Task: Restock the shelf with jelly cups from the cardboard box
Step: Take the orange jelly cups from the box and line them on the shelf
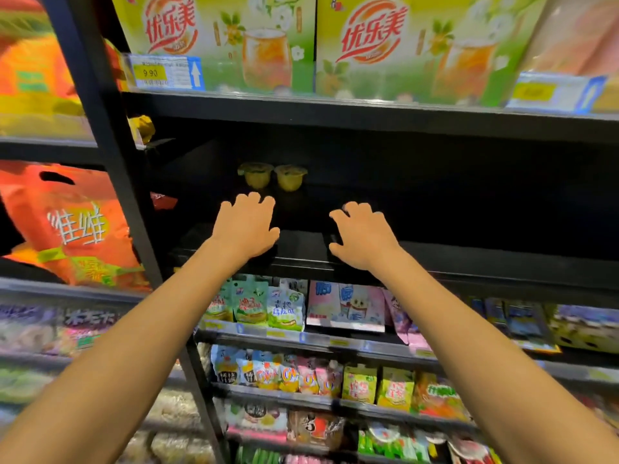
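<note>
L hand (pixel 246 229), R hand (pixel 363 239) spread over black shelf (pixel 469 259); jelly cups (pixel 256 177) beyond.

The black metal shelf (pixel 485 264) carries two small translucent yellow plastic jelly cups, both upright and covered by film lids. The left jelly cup (pixel 256 176) and the right jelly cup (pixel 290 178) stand side by side deep in the shelf, left of its centre, in shadow. Their rims are close together; contact cannot be confirmed.
</note>
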